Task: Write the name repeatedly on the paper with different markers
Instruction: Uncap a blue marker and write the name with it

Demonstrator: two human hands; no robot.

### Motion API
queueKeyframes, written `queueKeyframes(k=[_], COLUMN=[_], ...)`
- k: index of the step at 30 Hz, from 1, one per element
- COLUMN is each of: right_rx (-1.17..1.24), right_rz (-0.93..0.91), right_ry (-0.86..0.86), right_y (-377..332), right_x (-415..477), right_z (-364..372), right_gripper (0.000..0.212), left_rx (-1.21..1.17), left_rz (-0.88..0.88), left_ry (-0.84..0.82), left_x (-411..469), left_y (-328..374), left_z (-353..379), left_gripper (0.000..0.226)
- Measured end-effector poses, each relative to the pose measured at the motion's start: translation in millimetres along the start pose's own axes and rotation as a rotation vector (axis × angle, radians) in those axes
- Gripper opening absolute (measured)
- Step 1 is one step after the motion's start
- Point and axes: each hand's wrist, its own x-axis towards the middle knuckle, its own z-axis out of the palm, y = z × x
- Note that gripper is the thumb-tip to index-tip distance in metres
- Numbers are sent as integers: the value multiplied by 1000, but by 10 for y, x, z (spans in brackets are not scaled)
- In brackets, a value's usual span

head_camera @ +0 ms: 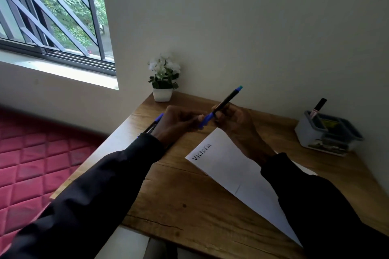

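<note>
Right hand [233,124] grips the marker [228,99] — left hand [179,122] pinches its blue cap [207,120].

A black, blue-capped marker [228,100] is held tilted in the air near the white paper [227,168], on which one name [202,151] is written.

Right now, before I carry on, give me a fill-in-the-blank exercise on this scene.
On the paper the name is written ___.
The right hand holds a marker with a ___ cap.
The left hand pinches that marker's ___.
The potted plant has ___ flowers.
Missing: once; blue; cap; white.
</note>
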Motion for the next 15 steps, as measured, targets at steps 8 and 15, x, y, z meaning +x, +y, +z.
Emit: queueKeyframes(k=[8,15], right_rx=[146,91], right_rz=[49,19], right_ry=[12,123], right_y=[-115,-108], right_x=[-162,-194], right_z=[-176,-190], right_gripper=[26,29], left_rx=[185,230], left_rz=[96,186], left_ry=[53,-34], left_x=[183,215], left_y=[36,75], left_z=[178,267], left_gripper=[15,9])
